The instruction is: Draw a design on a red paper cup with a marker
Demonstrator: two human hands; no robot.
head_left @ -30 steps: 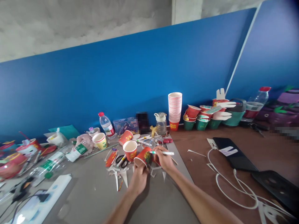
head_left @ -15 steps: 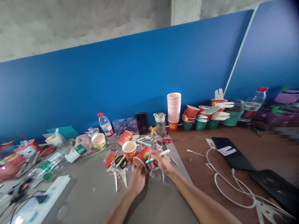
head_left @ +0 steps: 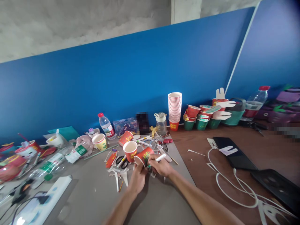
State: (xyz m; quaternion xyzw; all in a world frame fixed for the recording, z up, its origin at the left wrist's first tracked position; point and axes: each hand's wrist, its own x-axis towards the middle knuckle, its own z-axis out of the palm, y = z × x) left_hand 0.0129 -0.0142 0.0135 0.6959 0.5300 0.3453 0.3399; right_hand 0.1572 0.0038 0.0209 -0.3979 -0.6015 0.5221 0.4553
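Head view: left hand (head_left: 137, 179) holds a tipped cup (head_left: 144, 154), right hand (head_left: 162, 166) pinches a slanted marker (head_left: 161, 157).

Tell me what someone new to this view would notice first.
Probably the tall stack of paper cups, upright in front of the big blue partition. Next, at the lower centre, the left hand holds a tilted red cup, while the right hand grips a white marker beside it.

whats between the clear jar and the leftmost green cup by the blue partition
A tall stack of paper cups stands between the clear jar and the leftmost green cup, in the head view.
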